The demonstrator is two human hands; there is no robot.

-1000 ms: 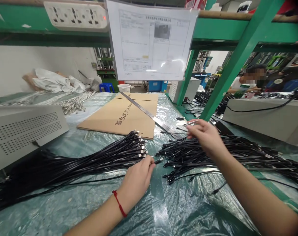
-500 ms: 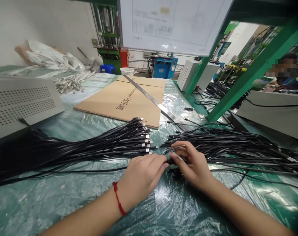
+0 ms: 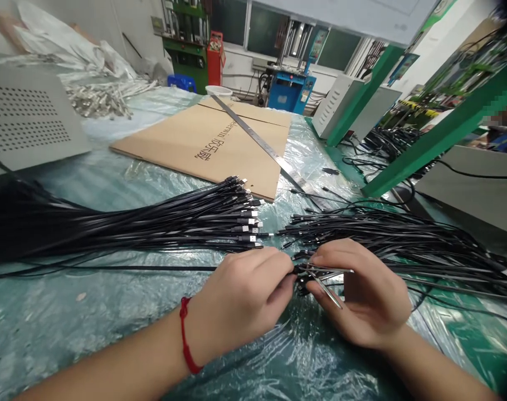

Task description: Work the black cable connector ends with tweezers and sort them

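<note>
My left hand (image 3: 253,287), with a red cord at the wrist, is closed in a pinch on a black cable (image 3: 174,268) that runs in from the left. The cable's end is mostly hidden by the fingers. My right hand (image 3: 362,295) holds a slim V-shaped metal tool (image 3: 326,281), like tweezers or small snips, between thumb and fingers. Its two arms spread toward the palm, and its joined end is at the left fingertips. Beyond my left hand lies a bundle of black USB cables (image 3: 153,228), metal plugs pointing right. More black cables (image 3: 383,234) lie behind my right hand.
A flat cardboard sheet (image 3: 174,145) with a steel ruler (image 3: 262,142) across it lies farther back. A perforated grey box (image 3: 32,117) stands at left. A green post (image 3: 437,131) slants up at right. Plastic film (image 3: 123,334) covers the green table.
My right hand has opened wider around the metal tool, whose arms now show spread apart. Both hands stay together near the cable end. The view has tilted down slightly.
</note>
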